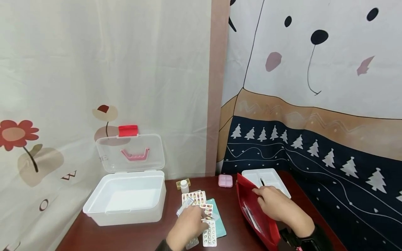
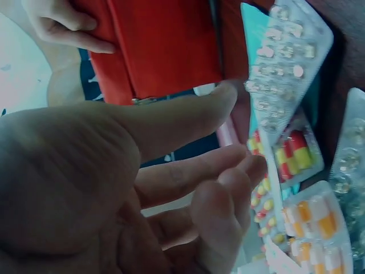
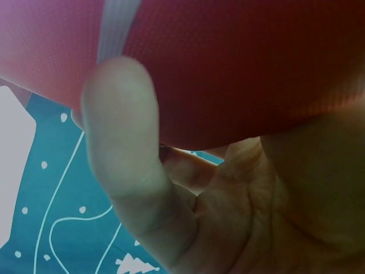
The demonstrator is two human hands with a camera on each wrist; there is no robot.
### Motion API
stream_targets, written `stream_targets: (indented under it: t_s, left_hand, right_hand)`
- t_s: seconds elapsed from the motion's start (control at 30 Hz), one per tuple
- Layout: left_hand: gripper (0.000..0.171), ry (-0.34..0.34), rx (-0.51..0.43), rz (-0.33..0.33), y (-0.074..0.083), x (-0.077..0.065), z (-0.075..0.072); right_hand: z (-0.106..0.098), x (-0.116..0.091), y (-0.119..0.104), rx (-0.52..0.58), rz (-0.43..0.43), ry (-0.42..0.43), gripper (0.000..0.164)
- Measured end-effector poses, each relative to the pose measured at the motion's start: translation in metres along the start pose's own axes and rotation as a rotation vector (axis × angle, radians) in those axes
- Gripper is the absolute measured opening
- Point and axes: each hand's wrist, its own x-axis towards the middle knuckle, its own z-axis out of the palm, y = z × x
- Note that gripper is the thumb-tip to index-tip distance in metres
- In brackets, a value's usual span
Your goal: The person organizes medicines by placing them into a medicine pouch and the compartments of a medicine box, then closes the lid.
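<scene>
My left hand (image 1: 188, 225) is over a cluster of blister packs, its thumb and fingers apart. Near its fingertips are a pack of round tablets (image 2: 279, 68), red-and-yellow capsules (image 2: 296, 151) and orange-and-white capsules (image 2: 313, 220). A pale strip (image 1: 184, 205) lies beside the hand, partly hidden. Beneath the packs is a teal flat item (image 1: 221, 223). My right hand (image 1: 277, 205) grips the rim of a red zippered pouch (image 1: 248, 198), with the thumb (image 3: 122, 120) against one side. The pouch stands tilted and gapes, showing white papers (image 1: 252, 219) inside.
At the left stands a clear plastic box (image 1: 132, 218), its lid (image 1: 130, 153) raised. A small white bottle (image 1: 184, 187) stands behind the packs beside a yellowish pack (image 1: 179, 183). A pink pill case (image 1: 225, 180) and a white divided tray (image 1: 273, 177) lie behind the pouch.
</scene>
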Motion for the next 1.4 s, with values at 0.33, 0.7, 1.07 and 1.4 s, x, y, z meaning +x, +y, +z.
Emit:
stream_targets:
  t_s: [0.33,0.7,1.07,1.4]
  left_hand:
    - [0.049,0.038,0.062,-0.018,-0.003,0.000,0.019]
    - [0.034,-0.007,-0.034,-0.015,-0.006,0.005,0.015]
    - [0.018,0.015,-0.332,-0.047,-0.004,0.007,-0.005]
    - [0.013,0.093,-0.487,-0.024,0.005,0.010,-0.015]
  right_hand:
    - [0.001,0.000,-0.001,0.025,0.006,0.002,0.037]
    - [0.002,-0.001,0.000,0.037,0.024,-0.002,0.037]
    - [0.003,-0.001,-0.001,0.046,0.033,-0.006,0.037]
    - [0.002,-0.001,0.000,0.046,0.026,-0.002,0.037]
